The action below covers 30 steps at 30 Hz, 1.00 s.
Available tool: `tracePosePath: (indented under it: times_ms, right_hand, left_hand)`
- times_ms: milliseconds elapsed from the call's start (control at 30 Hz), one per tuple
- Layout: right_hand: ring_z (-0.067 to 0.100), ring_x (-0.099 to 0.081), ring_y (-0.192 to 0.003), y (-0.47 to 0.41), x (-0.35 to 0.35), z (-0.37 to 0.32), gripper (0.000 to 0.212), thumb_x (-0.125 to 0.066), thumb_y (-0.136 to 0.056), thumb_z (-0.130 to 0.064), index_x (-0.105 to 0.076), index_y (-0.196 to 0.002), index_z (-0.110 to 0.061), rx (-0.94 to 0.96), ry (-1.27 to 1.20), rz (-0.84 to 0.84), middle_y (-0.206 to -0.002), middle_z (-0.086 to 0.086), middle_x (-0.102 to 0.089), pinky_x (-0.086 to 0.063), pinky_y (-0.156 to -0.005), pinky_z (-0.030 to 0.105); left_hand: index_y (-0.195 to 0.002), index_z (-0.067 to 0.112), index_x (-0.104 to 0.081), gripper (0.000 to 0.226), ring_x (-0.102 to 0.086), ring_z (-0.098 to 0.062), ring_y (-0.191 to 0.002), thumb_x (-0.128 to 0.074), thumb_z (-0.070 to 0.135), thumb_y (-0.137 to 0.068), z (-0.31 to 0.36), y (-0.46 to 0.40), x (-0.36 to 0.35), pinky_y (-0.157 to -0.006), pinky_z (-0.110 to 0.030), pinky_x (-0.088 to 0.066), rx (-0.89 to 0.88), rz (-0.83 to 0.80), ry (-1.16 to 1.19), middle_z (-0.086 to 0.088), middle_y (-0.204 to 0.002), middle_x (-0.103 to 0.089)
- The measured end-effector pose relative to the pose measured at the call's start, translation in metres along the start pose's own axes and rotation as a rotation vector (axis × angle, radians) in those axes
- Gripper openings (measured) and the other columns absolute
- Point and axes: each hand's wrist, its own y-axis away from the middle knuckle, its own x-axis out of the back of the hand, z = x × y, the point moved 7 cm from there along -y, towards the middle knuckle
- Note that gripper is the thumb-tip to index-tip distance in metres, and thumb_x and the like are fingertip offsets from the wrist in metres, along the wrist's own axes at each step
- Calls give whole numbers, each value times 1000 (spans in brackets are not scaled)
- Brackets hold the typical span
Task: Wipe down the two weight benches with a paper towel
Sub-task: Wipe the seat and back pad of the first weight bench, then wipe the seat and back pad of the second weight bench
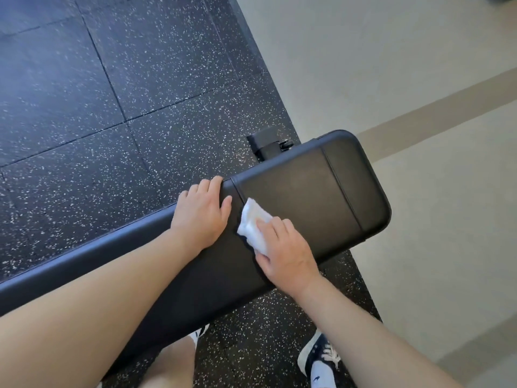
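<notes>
A black padded weight bench [313, 189] runs from the lower left to the middle right of the head view, its rounded end at the right. A folded white paper towel [251, 222] lies on the pad near a seam. My right hand [285, 253] presses the towel flat against the pad with its fingers laid over it. My left hand [201, 214] rests on the bench's far edge just left of the towel, fingers draped over the side. Only one bench is in view.
Black speckled rubber floor tiles [112, 107] lie beyond and under the bench. Beige smooth flooring [419, 79] starts at the right. The bench's black metal foot [268, 147] sticks out behind the pad. My dark sneakers [321, 354] stand below the bench.
</notes>
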Motion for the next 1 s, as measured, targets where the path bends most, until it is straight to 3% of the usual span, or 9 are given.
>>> tracePosePath:
  times_ms: [100,200,333,433,500,633,833,1000]
  right_hand:
    - [28,-50,-86,0,13,21,41,-67,-86,-23,-63,-125,-10,114,37,-95,-104,6,-57,-50,-75,38]
    - [32,-51,-92,-2,34,66,41,-72,-87,-19,-61,-125,-10,-148,91,-103,-107,10,-54,-52,-78,46]
    - [29,-50,-108,6,58,92,33,-55,-99,-21,-53,-131,-14,-453,156,-205,-118,7,-53,-43,-94,35]
    - [33,-52,-104,13,93,71,23,-59,-97,-16,-59,-118,-8,-626,-48,-107,-110,8,-52,-45,-83,41]
    - [29,-52,-103,14,119,52,21,-59,-97,-19,-59,-116,-10,-665,-83,-87,-105,1,-46,-41,-76,36]
    - [25,-54,-95,4,189,5,20,-60,-95,-20,-60,-114,-16,-633,-114,-51,-102,-5,-44,-38,-71,32]
    - [24,-54,-92,-4,312,-71,29,-52,-85,-31,-62,-110,-19,-414,-163,80,-101,-2,-55,-44,-69,36]
    - [27,-57,-90,4,408,-125,22,-56,-83,-22,-64,-103,-16,-235,-207,220,-97,1,-60,-49,-72,38]
  left_hand:
    - [-156,15,-34,60,-53,-35,-129,-37,48,-107,-18,12,3,-109,-50,-41,9,-64,2,-10,-142,-54]
    - [-159,18,-28,63,-49,-34,-134,-37,52,-106,-45,29,6,-111,-50,-39,43,-144,-22,-9,-148,-50]
    - [-156,20,-29,61,-49,-35,-134,-35,55,-105,-82,55,27,-106,-52,-42,120,-277,-118,-9,-150,-48]
    - [-150,19,-37,56,-52,-36,-128,-35,52,-105,-93,82,67,-103,-53,-44,163,-231,-132,-10,-143,-52]
    - [-150,17,-38,57,-52,-36,-128,-39,50,-104,-90,103,97,-103,-53,-43,167,-176,-90,-10,-142,-53]
    - [-154,18,-40,63,-48,-33,-135,-49,51,-101,-68,157,161,-108,-52,-41,123,-103,-14,-6,-149,-50]
    - [-158,24,-38,73,-35,-25,-149,-58,57,-97,-26,246,248,-120,-53,-33,49,52,73,0,-160,-42]
    - [-159,29,-36,75,-30,-23,-152,-59,61,-95,13,307,324,-122,-52,-30,30,203,76,4,-162,-38]
